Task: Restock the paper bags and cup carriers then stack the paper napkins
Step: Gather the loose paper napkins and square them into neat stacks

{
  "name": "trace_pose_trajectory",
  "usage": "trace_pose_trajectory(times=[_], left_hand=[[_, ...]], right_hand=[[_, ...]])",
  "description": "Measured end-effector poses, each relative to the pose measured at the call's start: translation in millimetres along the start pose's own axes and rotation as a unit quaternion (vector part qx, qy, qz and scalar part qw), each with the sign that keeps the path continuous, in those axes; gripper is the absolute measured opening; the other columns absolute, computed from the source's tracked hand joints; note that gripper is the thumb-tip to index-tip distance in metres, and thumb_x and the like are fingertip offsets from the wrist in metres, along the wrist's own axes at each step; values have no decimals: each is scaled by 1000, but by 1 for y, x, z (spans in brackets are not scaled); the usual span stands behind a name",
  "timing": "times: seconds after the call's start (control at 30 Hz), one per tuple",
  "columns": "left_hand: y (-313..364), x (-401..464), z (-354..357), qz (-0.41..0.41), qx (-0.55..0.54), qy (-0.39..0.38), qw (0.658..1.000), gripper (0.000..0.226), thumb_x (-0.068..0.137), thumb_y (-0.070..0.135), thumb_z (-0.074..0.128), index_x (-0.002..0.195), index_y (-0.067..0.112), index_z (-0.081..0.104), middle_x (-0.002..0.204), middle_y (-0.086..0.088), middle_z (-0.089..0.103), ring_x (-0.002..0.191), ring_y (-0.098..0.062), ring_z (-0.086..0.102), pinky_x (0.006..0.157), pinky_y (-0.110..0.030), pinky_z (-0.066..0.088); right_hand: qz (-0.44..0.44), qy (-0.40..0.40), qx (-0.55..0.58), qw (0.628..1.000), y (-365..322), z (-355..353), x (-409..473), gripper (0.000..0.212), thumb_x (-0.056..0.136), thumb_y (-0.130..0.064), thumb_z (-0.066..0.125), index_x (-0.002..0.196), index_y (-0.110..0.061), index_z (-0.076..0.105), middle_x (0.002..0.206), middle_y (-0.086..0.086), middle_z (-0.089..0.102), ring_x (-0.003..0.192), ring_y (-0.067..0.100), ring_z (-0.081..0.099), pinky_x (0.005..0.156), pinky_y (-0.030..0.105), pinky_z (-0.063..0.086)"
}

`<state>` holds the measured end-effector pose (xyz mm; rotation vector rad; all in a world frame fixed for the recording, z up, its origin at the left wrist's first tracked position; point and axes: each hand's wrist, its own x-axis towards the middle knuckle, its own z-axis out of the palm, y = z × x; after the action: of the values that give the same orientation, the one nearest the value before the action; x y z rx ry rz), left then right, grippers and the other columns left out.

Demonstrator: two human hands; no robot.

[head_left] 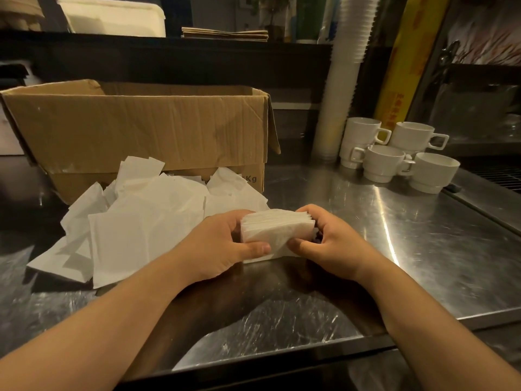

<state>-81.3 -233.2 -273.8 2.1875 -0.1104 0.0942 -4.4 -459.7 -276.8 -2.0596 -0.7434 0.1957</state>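
Observation:
A thick stack of white paper napkins (277, 230) sits between both hands, its bottom edge resting on the steel counter (408, 249). My left hand (225, 246) grips the stack's left side, thumb along the front. My right hand (327, 241) clamps the right side, fingers curled over the folded edges. A loose heap of unstacked napkins (141, 221) lies spread on the counter to the left, in front of an open cardboard box (141, 128). A flat pile of brown paper bags (225, 34) rests on the dark shelf behind.
Several white ceramic mugs (394, 153) stand at the back right. Beside them rises a tall column of stacked white paper cups (342, 80), with a yellow roll box (406, 60) leaning behind. A white lidded bin (112, 15) sits on the upper shelf.

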Motion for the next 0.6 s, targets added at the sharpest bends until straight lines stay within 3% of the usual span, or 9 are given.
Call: trace_pose_trajectory(times=[0.13, 0.23, 0.37, 0.47, 0.53, 0.6], left_hand=[[-2, -1, -1, 3, -21, 23, 1000, 26, 89, 39, 76, 108, 47, 60, 100, 29, 68, 96, 8, 62, 77, -4, 47], [-3, -1, -2, 7, -23, 47, 999, 26, 88, 30, 80, 106, 39, 63, 97, 21, 69, 95, -3, 65, 75, -7, 49], [-1, -1, -2, 11, -14, 45, 999, 31, 84, 27, 85, 104, 36, 62, 95, 24, 68, 95, -3, 66, 82, -15, 52], [2, -1, 0, 19, -54, 30, 998, 31, 87, 27, 82, 109, 32, 62, 97, 27, 69, 98, 1, 66, 90, -21, 54], [4, -2, 0, 24, -61, 16, 998, 34, 87, 31, 82, 112, 31, 60, 99, 26, 68, 99, 1, 66, 91, -22, 54], [5, -2, 1, 32, -74, 6, 997, 48, 81, 46, 85, 118, 32, 59, 107, 24, 68, 104, -1, 66, 96, -28, 56]], right_hand=[[12, 3, 5, 1000, 1, -1, 2, 38, 86, -23, 81, 116, -34, 60, 112, -12, 68, 104, 9, 65, 94, 34, 59], [7, 16, 35, 999, 0, -3, 0, 37, 84, -21, 82, 113, -35, 64, 109, -13, 71, 104, 8, 66, 96, 39, 58], [-22, 63, 204, 977, -8, -5, -6, 30, 81, -18, 83, 107, -25, 71, 106, 3, 73, 101, 24, 70, 84, 43, 62], [-12, 58, 400, 915, -20, 2, -8, 37, 74, -15, 79, 109, -19, 68, 102, 4, 74, 102, 24, 70, 84, 38, 61], [-14, 43, 441, 896, -27, 10, -7, 43, 72, -16, 76, 114, -18, 65, 101, 2, 74, 101, 21, 72, 83, 35, 61], [-28, 52, 422, 905, -35, 12, -5, 46, 72, -21, 76, 117, -20, 64, 105, 1, 75, 102, 20, 72, 80, 36, 61]])
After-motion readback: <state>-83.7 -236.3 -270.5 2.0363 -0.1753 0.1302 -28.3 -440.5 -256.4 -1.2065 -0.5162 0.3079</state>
